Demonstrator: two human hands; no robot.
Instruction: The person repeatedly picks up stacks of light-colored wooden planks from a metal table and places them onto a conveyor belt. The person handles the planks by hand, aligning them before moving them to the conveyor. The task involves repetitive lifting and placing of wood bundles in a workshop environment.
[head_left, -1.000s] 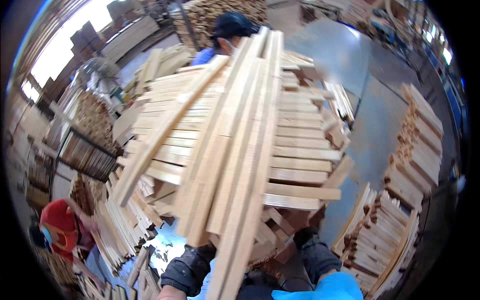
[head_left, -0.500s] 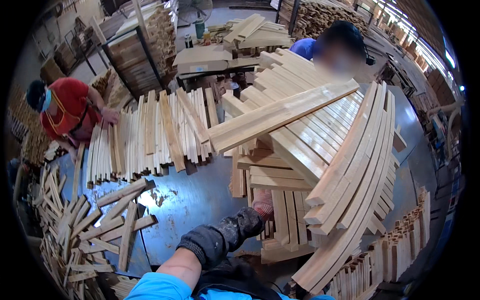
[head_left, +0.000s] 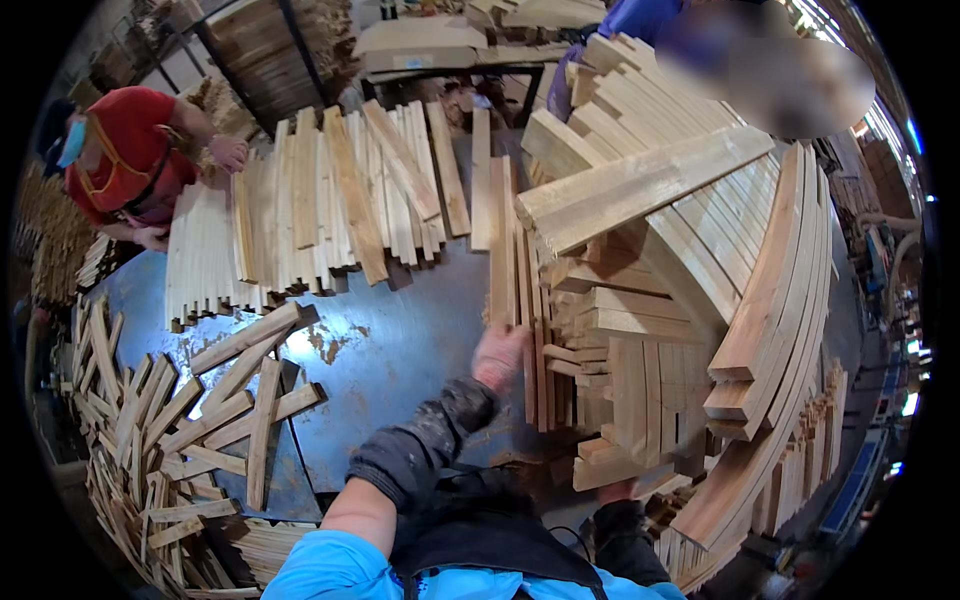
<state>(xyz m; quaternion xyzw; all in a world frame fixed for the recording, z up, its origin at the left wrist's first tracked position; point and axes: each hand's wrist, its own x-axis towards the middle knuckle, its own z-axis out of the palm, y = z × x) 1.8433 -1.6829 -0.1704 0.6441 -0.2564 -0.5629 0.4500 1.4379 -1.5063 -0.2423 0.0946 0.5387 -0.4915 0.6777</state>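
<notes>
My left hand (head_left: 500,355) is closed round the near end of a long wooden strip (head_left: 497,240). Other narrow strips (head_left: 535,340) lie close against it on the right. Beside them rises a stack of short wooden blocks (head_left: 640,390), stacked crosswise in layers. My right hand (head_left: 618,490) shows only in part at the stack's near edge; wood hides its fingers. A wide board (head_left: 650,190) rests slantwise over the higher pile of boards (head_left: 720,235).
Several long curved boards (head_left: 765,270) hang over the pile's right side. A row of pale strips (head_left: 290,220) lies at the far left of the metal table (head_left: 385,350), where a co-worker in red (head_left: 130,150) stands. Loose offcuts (head_left: 170,430) heap near left. Another person in purple stands behind the pile.
My view has shifted, so the pile sits farther right and higher. My left hand has moved left, out from beside the stack, onto the long strips. Part of my right hand has come into view.
</notes>
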